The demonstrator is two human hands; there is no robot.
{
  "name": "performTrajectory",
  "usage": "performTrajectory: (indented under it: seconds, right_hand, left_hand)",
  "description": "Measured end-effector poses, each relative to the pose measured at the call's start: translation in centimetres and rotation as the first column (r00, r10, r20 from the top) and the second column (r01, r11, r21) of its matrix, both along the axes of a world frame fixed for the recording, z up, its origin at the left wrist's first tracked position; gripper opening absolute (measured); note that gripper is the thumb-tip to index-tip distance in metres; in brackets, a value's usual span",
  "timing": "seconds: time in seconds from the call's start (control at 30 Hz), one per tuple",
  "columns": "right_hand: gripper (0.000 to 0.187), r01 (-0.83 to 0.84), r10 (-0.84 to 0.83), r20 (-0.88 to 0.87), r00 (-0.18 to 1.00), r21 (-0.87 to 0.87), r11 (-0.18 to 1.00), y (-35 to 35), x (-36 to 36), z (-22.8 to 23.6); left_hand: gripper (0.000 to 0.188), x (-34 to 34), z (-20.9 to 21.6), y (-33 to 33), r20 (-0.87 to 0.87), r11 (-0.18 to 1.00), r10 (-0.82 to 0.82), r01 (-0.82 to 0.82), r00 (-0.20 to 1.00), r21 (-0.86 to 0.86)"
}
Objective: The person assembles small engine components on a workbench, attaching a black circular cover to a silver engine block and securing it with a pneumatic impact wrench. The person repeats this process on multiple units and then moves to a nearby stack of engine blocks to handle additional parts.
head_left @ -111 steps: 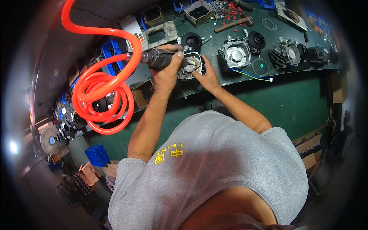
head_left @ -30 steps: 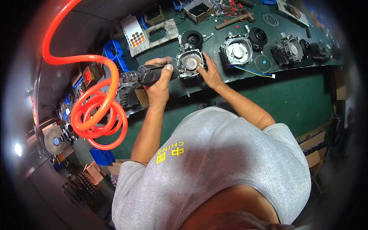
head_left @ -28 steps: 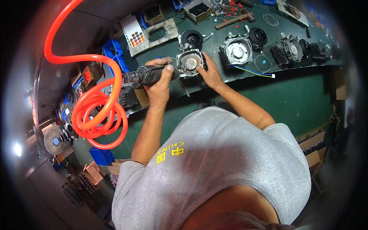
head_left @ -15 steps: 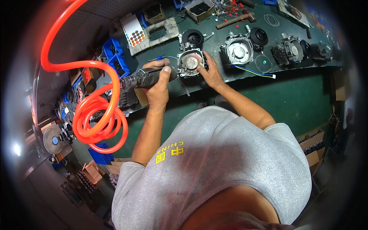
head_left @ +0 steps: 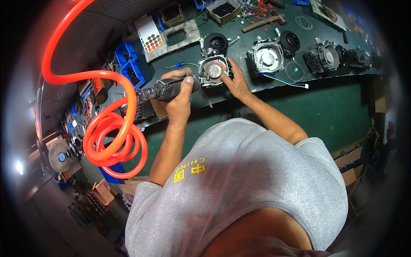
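Note:
My left hand [head_left: 180,94] is closed around a dark air screwdriver [head_left: 170,88], whose rear end joins a coiled orange air hose [head_left: 128,89]. The tool lies just left of an open metal heater housing [head_left: 212,70] with a round silvery part inside and a black fan wheel [head_left: 215,42] on its far side. Whether the tool's front end touches the housing cannot be made out. My right hand [head_left: 236,81] grips the housing's right side, thumb at the near rim. A blue-tipped cable [head_left: 179,65] extends left from the housing.
More housings [head_left: 267,58] [head_left: 327,55] stand in a row to the right, with a gasket [head_left: 294,70] beside one. Blue bins [head_left: 132,73] sit at the left. A hammer [head_left: 261,23] and a box of small black parts [head_left: 223,10] lie at the back. The hose loops hang over the bench's left front.
My left hand and the air screwdriver have shifted slightly right and nearer to me. The hose loops have swung right and down. My right hand and the housing stay in place.

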State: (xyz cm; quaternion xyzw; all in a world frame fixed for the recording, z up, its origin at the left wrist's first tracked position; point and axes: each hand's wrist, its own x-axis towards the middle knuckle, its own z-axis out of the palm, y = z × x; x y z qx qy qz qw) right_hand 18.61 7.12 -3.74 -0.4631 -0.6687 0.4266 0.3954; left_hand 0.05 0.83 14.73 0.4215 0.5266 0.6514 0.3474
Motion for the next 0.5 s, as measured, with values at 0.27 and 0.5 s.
performTrajectory:
  seconds: [0.27,0.5]
  right_hand:
    - [0.074,0.034,-0.035,0.016,0.999,0.068,0.997,0.0,-0.3,0.0]
    - [0.075,0.013,-0.013,0.006,1.000,0.043,0.999,0.2,-0.2,0.1]
  left_hand:
    - [0.020,0.6,1.4,1.3,-0.045,0.917,-0.398,0.397,0.916,-0.035]
    - [0.021,0.8,1.8,2.7,0.035,0.932,-0.360,0.358,0.932,0.050]
